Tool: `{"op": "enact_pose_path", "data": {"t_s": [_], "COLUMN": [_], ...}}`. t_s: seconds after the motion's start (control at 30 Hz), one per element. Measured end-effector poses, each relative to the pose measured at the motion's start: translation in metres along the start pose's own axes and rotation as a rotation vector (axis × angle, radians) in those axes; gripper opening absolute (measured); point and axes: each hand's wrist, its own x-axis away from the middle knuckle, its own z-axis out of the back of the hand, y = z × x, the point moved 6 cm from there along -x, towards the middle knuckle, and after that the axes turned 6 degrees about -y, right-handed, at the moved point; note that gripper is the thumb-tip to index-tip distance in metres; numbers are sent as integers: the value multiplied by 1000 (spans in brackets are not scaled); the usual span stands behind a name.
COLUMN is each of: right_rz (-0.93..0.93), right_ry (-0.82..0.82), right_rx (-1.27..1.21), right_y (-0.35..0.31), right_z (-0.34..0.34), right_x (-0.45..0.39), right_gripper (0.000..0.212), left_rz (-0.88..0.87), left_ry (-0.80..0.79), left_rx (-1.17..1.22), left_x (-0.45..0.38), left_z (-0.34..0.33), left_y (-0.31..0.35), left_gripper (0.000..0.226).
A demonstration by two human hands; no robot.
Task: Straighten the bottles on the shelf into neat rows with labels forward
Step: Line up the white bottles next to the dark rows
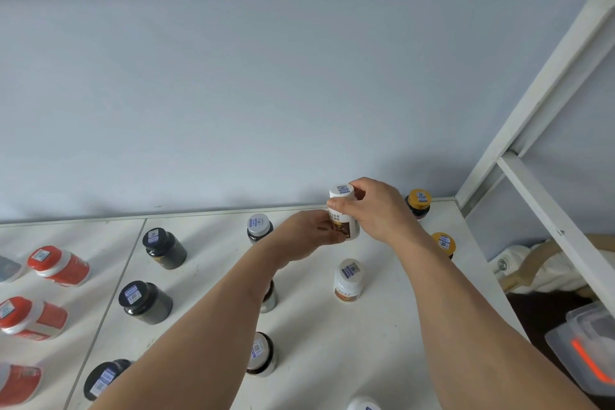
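Observation:
A white bottle (346,210) with a white cap is held just above the white shelf (382,326), near its back edge. My right hand (376,206) grips its cap and upper body. My left hand (312,233) cups its lower part, where a brown label picture shows. A second white bottle (348,280) stands in front of it. Two yellow-capped dark bottles (418,203) (444,245) stand at the right. A silver-capped bottle (259,228) stands to the left. Two more bottles (269,296) (262,354) are partly hidden by my left forearm.
Black bottles (164,248) (145,301) (103,378) form a column on the left. Red and white bottles (60,265) (31,318) stand at the far left. A white frame post (545,93) rises at the right. A clear plastic box (589,346) sits below the shelf's right end.

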Motion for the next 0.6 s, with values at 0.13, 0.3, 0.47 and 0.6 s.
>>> {"op": "enact_pose_path", "data": {"t_s": [0.13, 0.3, 0.47, 0.6], "right_rz": [3, 24, -9, -36], "right_ry": [9, 11, -33, -48], "right_rx": [-31, -38, -106, -105], "right_y": [-1, 4, 24, 38], "right_z": [2, -1, -20, -37], "right_x": [1, 0, -6, -8], "right_gripper": [35, 32, 28, 28], "left_rz": [-12, 11, 81, 57], "left_ry": [-9, 91, 172, 180], "left_rx": [-3, -280, -996, -1144], "left_x": [-1, 0, 0, -2], "left_z": [1, 7, 7, 6], "left_y": [3, 4, -1, -11], "left_gripper": [27, 31, 47, 39]}}
